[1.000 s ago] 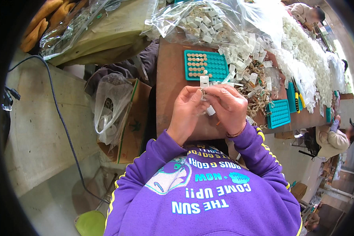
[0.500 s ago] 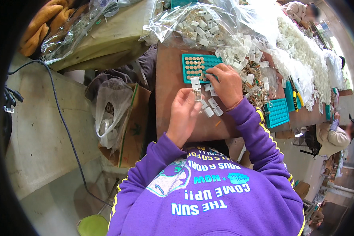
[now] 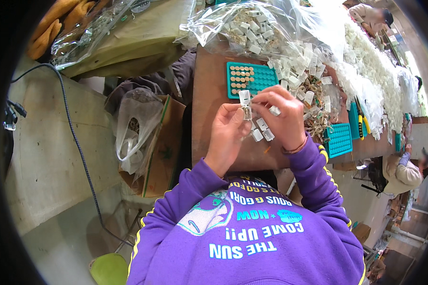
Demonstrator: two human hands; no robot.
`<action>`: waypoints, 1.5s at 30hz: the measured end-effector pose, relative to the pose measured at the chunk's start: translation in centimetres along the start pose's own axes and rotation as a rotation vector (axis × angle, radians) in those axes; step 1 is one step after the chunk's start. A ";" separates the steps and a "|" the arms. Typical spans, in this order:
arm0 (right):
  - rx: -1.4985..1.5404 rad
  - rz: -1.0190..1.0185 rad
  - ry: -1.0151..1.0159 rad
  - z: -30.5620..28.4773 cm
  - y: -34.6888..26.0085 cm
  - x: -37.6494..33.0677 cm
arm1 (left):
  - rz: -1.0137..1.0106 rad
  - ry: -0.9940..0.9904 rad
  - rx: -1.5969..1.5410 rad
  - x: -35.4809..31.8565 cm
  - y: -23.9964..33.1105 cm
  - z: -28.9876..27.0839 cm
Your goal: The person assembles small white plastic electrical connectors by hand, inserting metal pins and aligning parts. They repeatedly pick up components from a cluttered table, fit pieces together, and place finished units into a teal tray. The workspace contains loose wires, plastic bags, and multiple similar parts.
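Note:
Between the thumb and fingers of my left hand [image 3: 226, 133] is a small white plastic case [image 3: 244, 97], held upright, its lower part clear with something small inside. My right hand [image 3: 288, 116] is closed in a pinch, its fingertips touching the case's right side; whatever they hold is hidden. Just beyond both hands lies a teal tray [image 3: 266, 76] with rows of small round tan discs [image 3: 242, 80] in its left part. Several loose white cases [image 3: 262, 130] rest on the brown table [image 3: 209, 80] below my right hand.
A heap of white cases [image 3: 295, 66] and plastic bags [image 3: 214, 23] covers the table's far side. At right are another teal tray [image 3: 338, 139] and yellow-handled pliers [image 3: 363, 126]. A cardboard box [image 3: 164, 147] with a plastic bag stands at left. Other people [image 3: 404, 173] sit farther right.
My right hand has moved from the tray of discs back to the case in my left hand. Fewer discs show in the tray's near rows. The view has shifted slightly.

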State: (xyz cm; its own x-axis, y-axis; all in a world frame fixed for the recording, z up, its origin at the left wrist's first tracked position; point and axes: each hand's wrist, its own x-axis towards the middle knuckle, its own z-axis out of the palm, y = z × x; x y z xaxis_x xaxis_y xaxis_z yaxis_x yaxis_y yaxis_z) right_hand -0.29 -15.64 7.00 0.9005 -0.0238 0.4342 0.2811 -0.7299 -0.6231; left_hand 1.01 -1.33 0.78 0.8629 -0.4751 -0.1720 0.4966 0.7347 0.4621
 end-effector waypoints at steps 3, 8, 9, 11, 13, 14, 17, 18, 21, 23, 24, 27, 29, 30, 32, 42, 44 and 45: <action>-0.023 -0.041 0.029 0.4 -0.7 -0.7 | 0.005 -0.065 0.017 0.1 0.0 -0.4; 0.008 -0.032 -0.078 -0.3 -0.4 -0.6 | 0.008 -0.072 0.067 -0.1 -0.2 -0.6; -0.009 -0.022 -0.102 -0.5 -0.3 -0.5 | 0.011 -0.064 0.073 -0.1 -0.2 -0.5; -0.026 -0.013 -0.138 -0.6 -0.4 -0.5 | 0.018 -0.065 0.079 -0.2 -0.2 -0.4; -0.023 0.027 -0.139 -0.6 -0.6 -0.7 | 0.006 -0.058 0.085 -0.2 -0.1 -0.3; -0.020 0.047 -0.134 -0.5 -0.7 -0.8 | 0.002 -0.056 0.082 -0.2 0.0 -0.3; -0.190 -0.170 -0.005 0.5 -1.4 -2.1 | 0.001 -0.060 -0.025 -0.2 0.1 -0.4; -0.182 -0.177 0.025 0.8 -1.3 -2.3 | -0.007 -0.052 -0.023 -0.2 0.1 -0.6; -0.163 -0.207 0.086 1.4 -0.9 -3.2 | -0.029 -0.067 -0.029 -0.3 0.0 -1.0; -0.177 -0.211 0.114 1.8 -0.5 -3.6 | -0.025 -0.090 -0.026 -0.2 0.0 -1.2; -0.183 -0.203 0.117 1.9 -0.4 -3.8 | -0.032 -0.093 -0.003 -0.2 0.0 -1.2; -0.168 -0.200 0.149 2.0 -0.4 -4.7 | -0.035 -0.081 0.059 -0.4 0.0 -1.1; -0.177 -0.186 0.163 1.9 -0.6 -4.9 | -0.032 -0.085 0.097 -0.4 0.1 -0.7; -0.171 -0.187 0.183 1.9 -0.8 -5.0 | -0.043 -0.099 0.075 -0.6 0.2 -0.5; -0.036 -0.124 0.221 1.3 -1.1 -4.8 | -0.095 -0.056 0.055 -1.3 0.4 0.1; 0.403 0.271 0.151 -0.7 -1.9 -5.2 | -0.288 -0.206 -0.037 -4.0 0.5 1.7; 0.130 -0.025 0.275 -0.2 -2.5 -5.4 | -0.306 -0.195 -0.040 -4.0 0.8 1.7; 0.174 -0.090 0.238 -0.4 -2.5 -5.3 | -0.277 -0.219 -0.069 -4.1 0.9 1.8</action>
State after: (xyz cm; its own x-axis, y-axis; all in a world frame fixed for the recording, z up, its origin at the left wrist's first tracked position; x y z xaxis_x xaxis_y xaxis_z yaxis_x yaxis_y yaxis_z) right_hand -5.92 -13.96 6.47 0.7720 -0.1389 0.6202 0.4273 -0.6090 -0.6683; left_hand -2.21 0.44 3.45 0.6577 -0.7480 -0.0890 0.7208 0.5906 0.3628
